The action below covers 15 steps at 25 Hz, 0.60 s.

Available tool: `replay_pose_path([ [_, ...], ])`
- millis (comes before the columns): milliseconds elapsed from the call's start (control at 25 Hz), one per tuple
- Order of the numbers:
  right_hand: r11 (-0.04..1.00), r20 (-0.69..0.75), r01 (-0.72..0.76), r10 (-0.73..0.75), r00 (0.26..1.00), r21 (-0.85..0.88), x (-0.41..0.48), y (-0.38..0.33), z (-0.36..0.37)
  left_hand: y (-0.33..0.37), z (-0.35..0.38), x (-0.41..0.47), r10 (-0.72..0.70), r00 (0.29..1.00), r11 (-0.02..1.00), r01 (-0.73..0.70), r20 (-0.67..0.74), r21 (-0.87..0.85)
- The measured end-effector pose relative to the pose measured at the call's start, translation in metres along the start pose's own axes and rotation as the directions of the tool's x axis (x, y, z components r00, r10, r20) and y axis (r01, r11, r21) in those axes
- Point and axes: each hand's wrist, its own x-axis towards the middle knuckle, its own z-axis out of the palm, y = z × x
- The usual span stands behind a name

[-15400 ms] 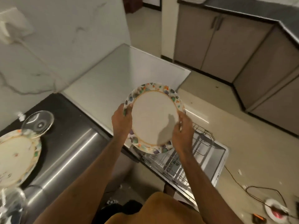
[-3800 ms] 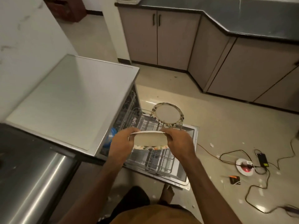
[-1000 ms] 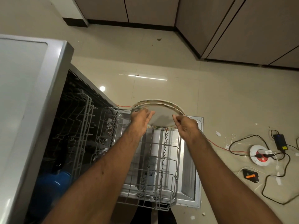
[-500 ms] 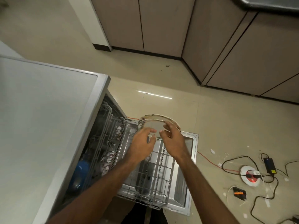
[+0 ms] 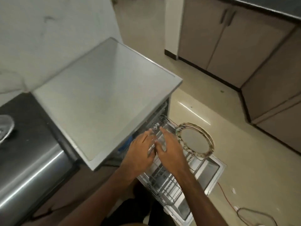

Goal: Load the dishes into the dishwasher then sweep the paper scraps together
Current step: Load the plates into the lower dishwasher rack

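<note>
1. The left hand and right hand hover side by side above the lower rack. Each grip is apart, fingers straight, holding nothing.
2. A patterned plate stands on edge at the far right end of the rack, just beside the right hand. A second rim seems to sit behind it, too blurred to confirm.
3. Risk: a hand swinging right could knock the upright plate. Thin tines alone support it, so it would probably tip toward the open door.
4. Risk: a glass dish waits on the dark table at the far left. Carried low, it could strike the corner of the dishwasher top.
5. Risk: a red cable and a paper scrap lie on the floor near the door's right corner. A foot or a broom could snag the cable.
6. Edges: the dishwasher top overhangs the rack's left side, close to the left hand, and the lowered door juts into the floor.
7. Room: rack slots near the plate appear free, and the floor toward the cabinets allows stepping.
</note>
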Motion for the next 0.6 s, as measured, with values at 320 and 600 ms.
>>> replay_pose_path([
  [320,0.916,0.357,0.386,-0.326,0.875,-0.109,-0.013,-0.128,0.113,-0.085,-0.100,-0.130,-0.315,0.865,0.947,0.314,-0.392,-0.068],
  [600,0.778,0.571,0.626,-0.489,0.659,-0.056,-0.089,-0.230,0.253,-0.167,-0.157,-0.314,-0.558,0.615,0.815,0.531,-0.557,-0.230],
])
